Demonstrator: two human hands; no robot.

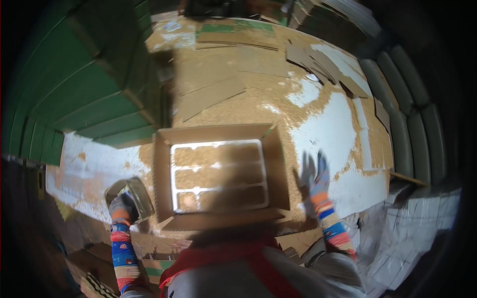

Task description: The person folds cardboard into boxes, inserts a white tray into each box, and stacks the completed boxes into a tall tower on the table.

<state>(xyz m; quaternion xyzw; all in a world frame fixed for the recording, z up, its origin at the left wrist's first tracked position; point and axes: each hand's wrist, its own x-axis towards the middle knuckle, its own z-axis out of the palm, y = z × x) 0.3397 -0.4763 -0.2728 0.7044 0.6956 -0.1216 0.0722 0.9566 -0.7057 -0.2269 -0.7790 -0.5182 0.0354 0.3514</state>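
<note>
While your left hand [120, 206] is curling round the rim of a small metal scoop-like container [130, 197], gripping it just off the left wall of the open cardboard box [161, 169], your right hand [315, 180] is hanging in the air to the right of the box with its gloved fingers spread and holding nothing. Inside the box a white tray [218, 147] with three long compartments is lying flat, each one already carrying a layer of tan granular material. The same grains are lying scattered thickly over the white worktable [333, 134], beside loose cardboard sheets [208, 97] further back. You are tilting the container only slightly, as far as the blur lets me judge, but if it is tipping before it is over the tray, I think the contents are likely to land on the box flap or the table instead. With your right hand off the box, a knock from the container could also be shifting the box on those loose grains.
</note>
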